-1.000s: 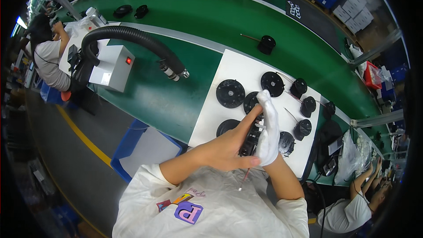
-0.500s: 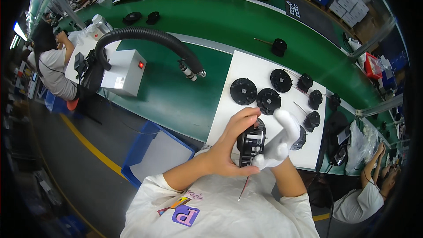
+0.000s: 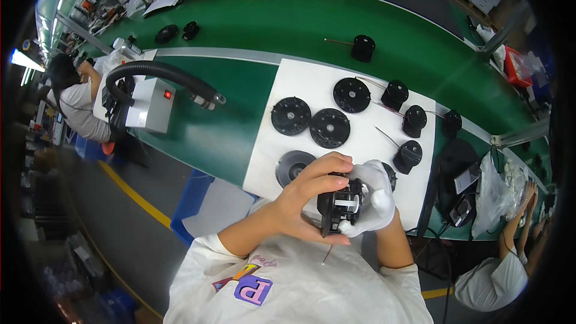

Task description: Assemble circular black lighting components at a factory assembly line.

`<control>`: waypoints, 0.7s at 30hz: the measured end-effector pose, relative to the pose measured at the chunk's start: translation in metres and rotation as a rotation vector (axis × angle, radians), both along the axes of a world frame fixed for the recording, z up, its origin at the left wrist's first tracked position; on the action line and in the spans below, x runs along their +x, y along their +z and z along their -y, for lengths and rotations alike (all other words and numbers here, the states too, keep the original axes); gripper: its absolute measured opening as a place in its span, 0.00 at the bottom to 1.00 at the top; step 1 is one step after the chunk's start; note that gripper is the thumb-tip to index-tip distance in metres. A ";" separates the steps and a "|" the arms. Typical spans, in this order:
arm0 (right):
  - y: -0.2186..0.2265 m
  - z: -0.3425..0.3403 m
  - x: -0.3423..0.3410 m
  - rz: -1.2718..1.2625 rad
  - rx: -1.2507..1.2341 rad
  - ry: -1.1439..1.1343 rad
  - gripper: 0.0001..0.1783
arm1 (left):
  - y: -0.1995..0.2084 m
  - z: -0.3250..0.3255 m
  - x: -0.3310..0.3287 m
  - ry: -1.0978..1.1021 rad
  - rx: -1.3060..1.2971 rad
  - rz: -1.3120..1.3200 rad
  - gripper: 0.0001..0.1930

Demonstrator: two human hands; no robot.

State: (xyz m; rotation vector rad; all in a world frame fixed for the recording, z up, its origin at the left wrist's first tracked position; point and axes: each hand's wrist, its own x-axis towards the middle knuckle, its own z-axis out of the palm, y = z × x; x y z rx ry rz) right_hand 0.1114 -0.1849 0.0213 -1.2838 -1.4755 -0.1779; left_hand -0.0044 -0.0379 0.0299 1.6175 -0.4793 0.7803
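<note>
My bare left hand [image 3: 294, 207] is closed round one side of a black plastic round housing [image 3: 326, 209] that has white parts inside. On the other side, my white-gloved right hand [image 3: 377, 197] grips the same housing, its fingers curled against it. A thin wire [image 3: 327, 254] hangs below the housing, in front of my shirt. Under and beyond my hands lies a white board [image 3: 270, 150]. Several black discs rest on it, among them a disc [image 3: 330, 127] and a wider one [image 3: 292, 167] beside my left hand. Black motor-like cylinders [image 3: 408, 156] with thin wires stand at the board's right.
A white box [image 3: 151, 105] with a red switch and a black flexible hose [image 3: 174, 72] stands at the left. Another wired black cylinder [image 3: 363, 48] sits on the green bench [image 3: 240, 18]. A blue bin [image 3: 186, 207] is below left. Co-workers sit at both sides.
My right hand's raised finger has come down onto the housing, and the housing has turned in my hands. My view has shifted, uncovering the wider disc by my left hand.
</note>
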 end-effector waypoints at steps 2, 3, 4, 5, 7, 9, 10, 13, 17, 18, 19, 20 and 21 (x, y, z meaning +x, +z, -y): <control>-0.003 0.017 0.007 -0.050 -0.058 0.033 0.35 | -0.002 0.016 0.007 0.002 -0.013 0.005 0.49; -0.006 0.025 0.009 -0.108 -0.116 0.067 0.34 | -0.005 0.026 0.007 0.015 -0.025 -0.003 0.49; -0.008 0.032 0.011 -0.165 -0.177 0.102 0.33 | -0.005 0.032 0.010 0.024 -0.022 -0.010 0.49; -0.010 0.036 0.013 -0.169 -0.176 0.112 0.33 | -0.005 0.038 0.012 0.044 -0.012 -0.001 0.49; -0.011 0.041 0.020 -0.180 -0.096 0.185 0.33 | -0.005 0.048 0.018 0.084 -0.005 0.012 0.48; -0.013 0.045 0.022 -0.213 -0.007 0.230 0.33 | -0.004 0.053 0.018 0.067 0.143 0.040 0.52; -0.014 0.046 0.022 -0.248 0.087 0.260 0.33 | -0.004 0.057 0.018 0.084 0.139 0.037 0.52; 0.000 0.051 0.025 -0.221 -0.012 0.320 0.42 | -0.004 0.066 0.011 0.125 0.144 0.038 0.52; -0.012 0.051 0.020 -0.220 -0.038 0.371 0.43 | -0.009 0.072 0.001 0.146 0.058 0.060 0.51; -0.020 0.053 0.020 -0.247 -0.055 0.383 0.42 | -0.010 0.072 -0.004 0.120 -0.018 0.049 0.49; -0.030 0.058 0.021 -0.241 -0.055 0.395 0.42 | -0.011 0.069 -0.009 0.045 -0.206 0.004 0.51; -0.042 0.067 0.022 -0.293 -0.019 0.274 0.45 | -0.013 0.066 -0.015 -0.034 -0.393 -0.039 0.53; -0.047 0.073 0.018 -0.345 0.023 0.156 0.48 | -0.014 0.076 -0.023 -0.086 -0.841 -0.121 0.52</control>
